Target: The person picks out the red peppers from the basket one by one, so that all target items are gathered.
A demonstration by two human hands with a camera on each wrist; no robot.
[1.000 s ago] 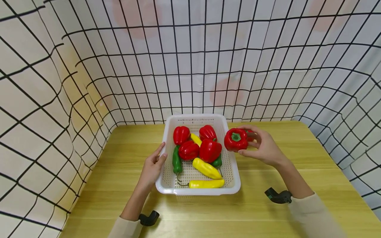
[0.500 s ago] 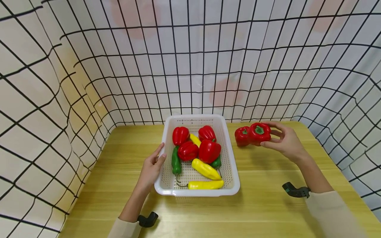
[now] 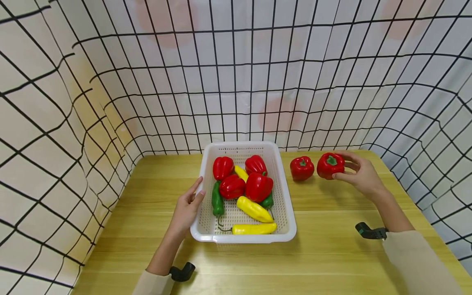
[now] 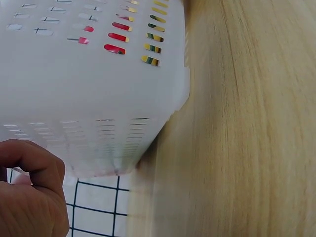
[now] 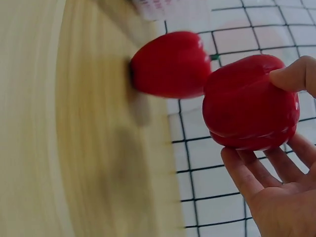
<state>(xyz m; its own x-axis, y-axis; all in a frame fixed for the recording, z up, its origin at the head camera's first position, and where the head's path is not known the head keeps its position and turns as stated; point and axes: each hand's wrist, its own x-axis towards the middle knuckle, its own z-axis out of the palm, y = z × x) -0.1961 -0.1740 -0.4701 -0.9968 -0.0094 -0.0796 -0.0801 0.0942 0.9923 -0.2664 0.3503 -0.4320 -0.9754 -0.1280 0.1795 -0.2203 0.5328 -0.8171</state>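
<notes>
My right hand [image 3: 360, 174] holds a red bell pepper [image 3: 330, 166] with a green stem, thumb on one side and fingers on the other. In the right wrist view the held bell pepper [image 5: 252, 102] shows a gap from the table and a shadow beneath. Just left of it, a second red bell pepper [image 3: 302, 168] stands on the table. My left hand [image 3: 186, 209] grips the left rim of a white perforated plastic basket [image 3: 289, 223]. Inside lie several red bell peppers [image 3: 259, 187], yellow long peppers [image 3: 254, 228] and green peppers [image 3: 218, 199].
The wooden table [image 3: 332, 262] extends on both sides of the basket and in front of it. A white wall covering with a black grid [image 3: 243, 78] rises behind and at both sides. Black wrist cameras [image 3: 182, 272] sit on both wrists.
My right hand has carried the red bell pepper right, from beside the basket's rim past the standing pepper, which now shows fully. My left hand stays on the rim.
</notes>
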